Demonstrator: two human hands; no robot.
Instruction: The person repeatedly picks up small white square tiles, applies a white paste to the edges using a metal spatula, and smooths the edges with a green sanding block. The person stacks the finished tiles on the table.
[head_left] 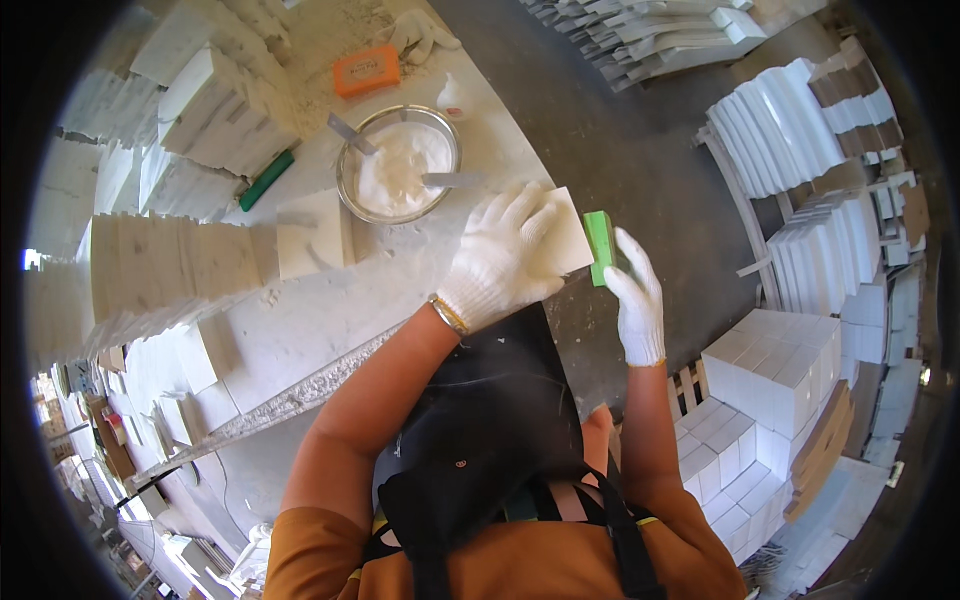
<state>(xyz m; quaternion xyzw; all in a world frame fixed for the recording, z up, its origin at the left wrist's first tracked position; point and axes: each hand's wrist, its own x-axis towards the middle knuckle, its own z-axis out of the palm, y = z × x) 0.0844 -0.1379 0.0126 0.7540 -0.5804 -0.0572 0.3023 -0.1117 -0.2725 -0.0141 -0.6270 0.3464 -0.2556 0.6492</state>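
Observation:
My left hand (pixel 505 250), in a white knit glove, grips a square white stone tile (pixel 568 232) at the right edge of the worktable. Its fingers reach over the tile's face, and the thumb lies at the near side. My right hand (pixel 637 300), gloved alike, holds a bright green rectangular block (pixel 600 248) by its right side, with the thumb near its lower end. The block stands upright along the tile's right edge; whether they touch I cannot tell. Beyond my left hand sits a round metal bowl (pixel 348 190) of white paste, with two flat scrapers in it.
On the worktable (pixel 300 350) lie an orange box (pixel 366 71), a small white bottle (pixel 453 98), a crumpled glove (pixel 422 38) and a dark green bar (pixel 266 181). Tile stacks (pixel 170 265) crowd the left. More white stacks (pixel 775 370) stand on the floor at right.

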